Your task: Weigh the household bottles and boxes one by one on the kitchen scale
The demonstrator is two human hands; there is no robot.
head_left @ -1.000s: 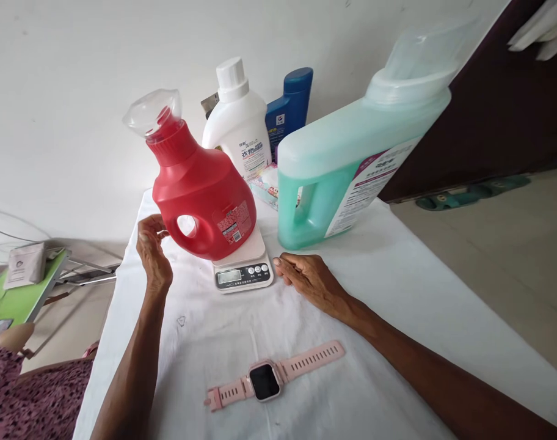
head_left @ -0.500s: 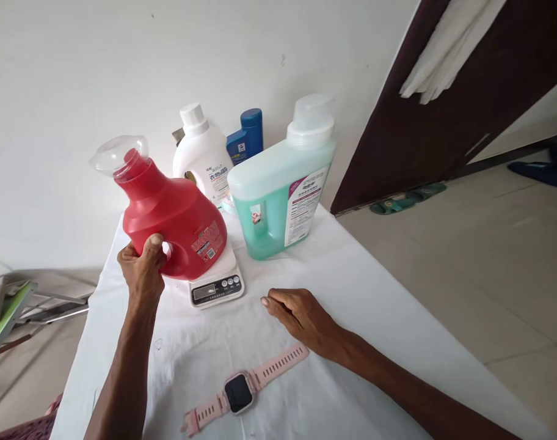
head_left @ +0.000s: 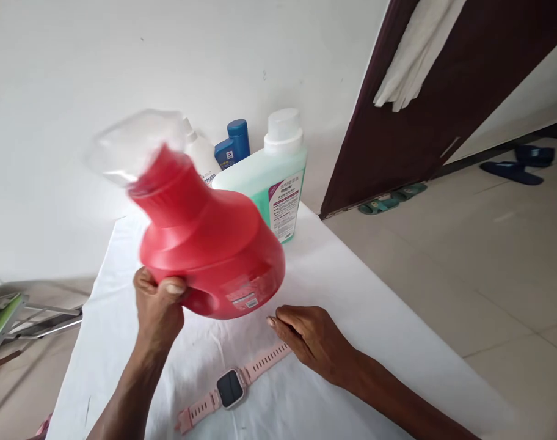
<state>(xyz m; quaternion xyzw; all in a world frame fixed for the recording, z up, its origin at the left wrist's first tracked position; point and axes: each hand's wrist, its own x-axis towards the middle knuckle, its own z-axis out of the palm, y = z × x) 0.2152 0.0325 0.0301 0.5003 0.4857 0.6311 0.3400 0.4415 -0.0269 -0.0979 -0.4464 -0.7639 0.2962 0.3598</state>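
My left hand (head_left: 162,305) is wrapped round the handle of a red detergent bottle (head_left: 209,244), which tilts to the left above the table. A clear plastic cap (head_left: 136,143) sits over its neck, blurred by motion. My right hand (head_left: 313,339) is closed, thumb against curled fingers, with nothing visible in it. It rests over the strap end of a pink smartwatch (head_left: 230,388) lying on the white cloth. Behind the red bottle stands a green detergent bottle (head_left: 285,183), partly covered. The kitchen scale is hidden now.
A white detergent bottle (head_left: 201,153) and a blue bottle (head_left: 237,143) stand at the back against the wall. The white-clothed table (head_left: 352,293) has its right edge beside the tiled floor. Green slippers (head_left: 383,205) lie near a dark door (head_left: 397,134) with a white cloth (head_left: 416,58).
My left hand has lifted the red bottle off the kitchen scale and brought it closer and to the right. My right hand stays closed near the watch. The view has shifted slightly.
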